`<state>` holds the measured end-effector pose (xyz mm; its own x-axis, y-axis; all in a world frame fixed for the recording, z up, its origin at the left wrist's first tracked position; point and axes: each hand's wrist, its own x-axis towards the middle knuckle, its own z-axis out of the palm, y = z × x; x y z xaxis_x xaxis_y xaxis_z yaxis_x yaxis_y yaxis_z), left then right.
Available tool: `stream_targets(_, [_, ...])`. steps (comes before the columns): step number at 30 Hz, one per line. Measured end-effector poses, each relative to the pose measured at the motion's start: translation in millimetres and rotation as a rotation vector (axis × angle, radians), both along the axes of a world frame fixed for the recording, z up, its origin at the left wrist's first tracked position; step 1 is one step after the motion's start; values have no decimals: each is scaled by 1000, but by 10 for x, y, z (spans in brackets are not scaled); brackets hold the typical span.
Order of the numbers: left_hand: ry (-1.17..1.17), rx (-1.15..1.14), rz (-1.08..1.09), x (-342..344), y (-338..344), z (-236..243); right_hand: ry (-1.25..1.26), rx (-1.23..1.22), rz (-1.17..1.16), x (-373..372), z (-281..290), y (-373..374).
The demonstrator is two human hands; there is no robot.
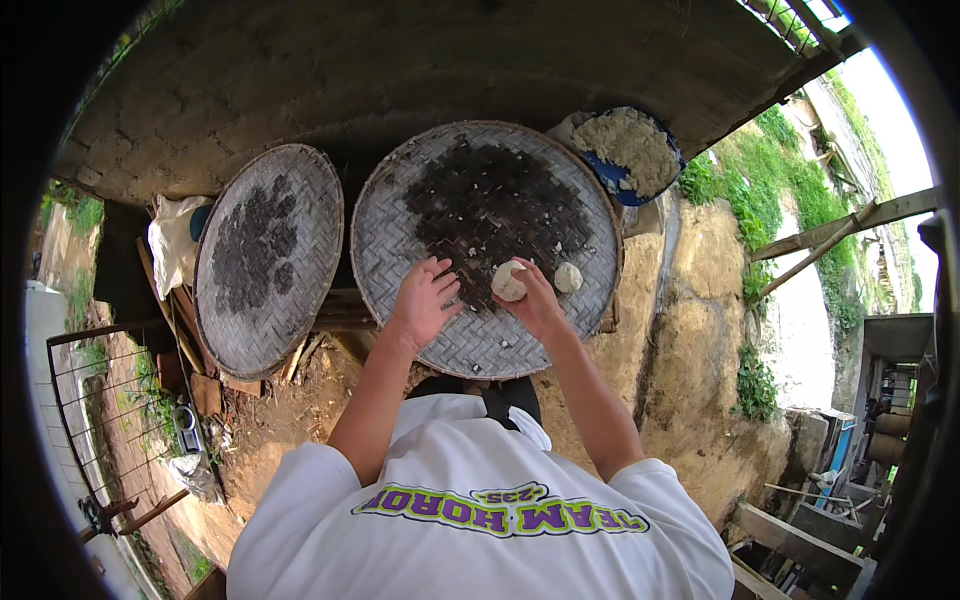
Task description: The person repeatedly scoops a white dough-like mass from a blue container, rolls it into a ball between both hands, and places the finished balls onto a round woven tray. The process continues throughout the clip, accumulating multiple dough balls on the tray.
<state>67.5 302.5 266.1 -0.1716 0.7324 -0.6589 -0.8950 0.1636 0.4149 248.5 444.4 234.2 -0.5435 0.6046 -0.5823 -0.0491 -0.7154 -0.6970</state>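
A round woven bamboo tray (395, 215) with a dark stained middle and white bits sits before me. My right hand (532, 300) holds a round white lump (507, 279) over the tray's lower middle, thumb and fingers around it. Just right of it a second white lump (568, 278) rests on the tray. My left hand (424, 304) is over the tray's lower left, palm up, fingers apart and slightly curled, nothing in it.
Another round tray (225, 325) leans at left beside white cloth (174, 235). A blue basin of crumbly white stuff (625, 150) is at back right. A dark wall is behind, a wire fence (100, 400) at left, dirt ground below, wooden poles (815, 240) at right.
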Motion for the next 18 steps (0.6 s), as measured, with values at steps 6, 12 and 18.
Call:
stream_targets(6, [-81, -160, 197, -256, -1055, -481, -532, 537, 319, -62, -1039, -81])
stream_targets(12, [-4, -240, 346, -363, -1488, -467, -838, 1557, 754, -33, -1413, -370])
stream_targets(18, [11, -223, 286, -382, -1273, -550, -872, 1505, 804, -1, -1341, -617])
